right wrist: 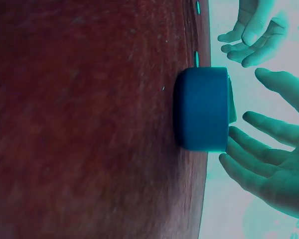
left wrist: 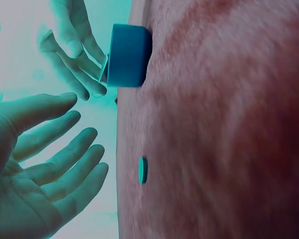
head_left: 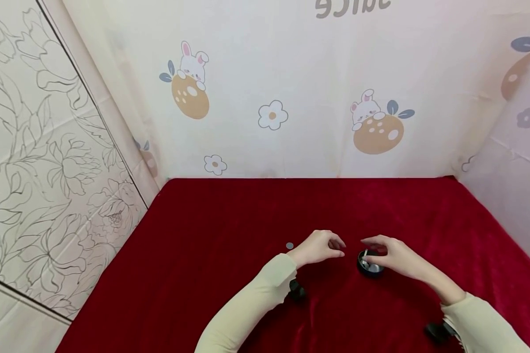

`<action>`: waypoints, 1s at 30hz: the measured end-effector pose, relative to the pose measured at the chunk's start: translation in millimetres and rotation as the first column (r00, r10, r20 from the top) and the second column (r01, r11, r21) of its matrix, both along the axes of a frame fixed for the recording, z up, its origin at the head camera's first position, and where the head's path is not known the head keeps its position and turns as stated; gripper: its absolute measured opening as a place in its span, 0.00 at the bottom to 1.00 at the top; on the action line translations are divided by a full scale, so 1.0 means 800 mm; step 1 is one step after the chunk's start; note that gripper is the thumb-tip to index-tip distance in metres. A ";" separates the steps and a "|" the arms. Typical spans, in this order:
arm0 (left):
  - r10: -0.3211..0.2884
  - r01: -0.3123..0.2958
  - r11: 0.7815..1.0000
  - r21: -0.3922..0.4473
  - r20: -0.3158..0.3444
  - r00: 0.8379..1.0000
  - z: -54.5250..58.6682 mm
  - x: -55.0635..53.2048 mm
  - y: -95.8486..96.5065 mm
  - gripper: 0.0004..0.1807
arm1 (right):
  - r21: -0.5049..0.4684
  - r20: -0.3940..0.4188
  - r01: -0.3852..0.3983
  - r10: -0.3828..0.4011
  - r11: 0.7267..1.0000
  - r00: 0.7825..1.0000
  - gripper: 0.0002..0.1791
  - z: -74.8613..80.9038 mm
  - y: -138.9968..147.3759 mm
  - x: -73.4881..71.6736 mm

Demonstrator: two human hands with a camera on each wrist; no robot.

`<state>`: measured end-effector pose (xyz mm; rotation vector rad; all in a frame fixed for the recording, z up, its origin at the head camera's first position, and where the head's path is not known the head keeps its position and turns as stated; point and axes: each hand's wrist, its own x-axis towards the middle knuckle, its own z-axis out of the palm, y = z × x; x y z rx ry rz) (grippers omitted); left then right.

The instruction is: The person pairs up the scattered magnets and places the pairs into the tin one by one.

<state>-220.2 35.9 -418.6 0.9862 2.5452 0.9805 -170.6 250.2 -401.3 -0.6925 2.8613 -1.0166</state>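
Observation:
A short round dark container [head_left: 365, 273] stands upright on the red cloth, its top uncovered. Something pale and thin [right wrist: 232, 102] sticks out a little past its rim, and its kind is unclear. Over the container hovers my right hand [head_left: 395, 256], fingers spread and loosely bent; whether the fingertips touch the rim I cannot tell. My left hand [head_left: 318, 247] is held in the air left of the container, fingers apart, with nothing in it. A small flat grey disc [head_left: 289, 245] lies by the left wrist. Two discs, one being this disc [right wrist: 197, 59], show in the right wrist view.
Red velvety cloth [head_left: 203, 235] covers the table. Behind it hangs a pale curtain [head_left: 282, 59] printed with rabbits and flowers. A panel with line-drawn flowers [head_left: 53, 162] stands at the left, and another pale curtain [head_left: 512, 162] closes off the right side.

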 end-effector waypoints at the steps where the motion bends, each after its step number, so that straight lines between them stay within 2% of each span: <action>1: 0.005 -0.005 1.000 0.006 0.006 1.000 0.000 -0.001 -0.003 0.12 | 0.000 0.003 0.001 -0.001 1.000 1.000 0.24 0.000 -0.002 -0.001; 7: 0.040 -0.041 0.999 0.030 0.031 0.999 -0.005 -0.006 -0.025 0.12 | -0.008 0.007 -0.016 0.016 1.000 1.000 0.24 -0.001 -0.015 -0.009; 15: 0.091 -0.091 0.996 0.015 0.007 0.996 -0.005 -0.013 -0.055 0.12 | -0.010 0.031 -0.060 0.060 0.998 0.998 0.24 -0.005 -0.030 -0.025; 20: 0.097 -0.097 0.995 -0.001 -0.021 0.995 -0.004 -0.018 -0.071 0.13 | -0.022 0.061 -0.075 0.077 0.997 0.995 0.23 -0.008 -0.039 -0.038; 30: 0.088 -0.089 0.996 -0.028 -0.032 0.996 -0.008 -0.022 -0.095 0.14 | -0.045 0.105 -0.108 0.112 0.993 0.988 0.22 -0.020 -0.051 -0.055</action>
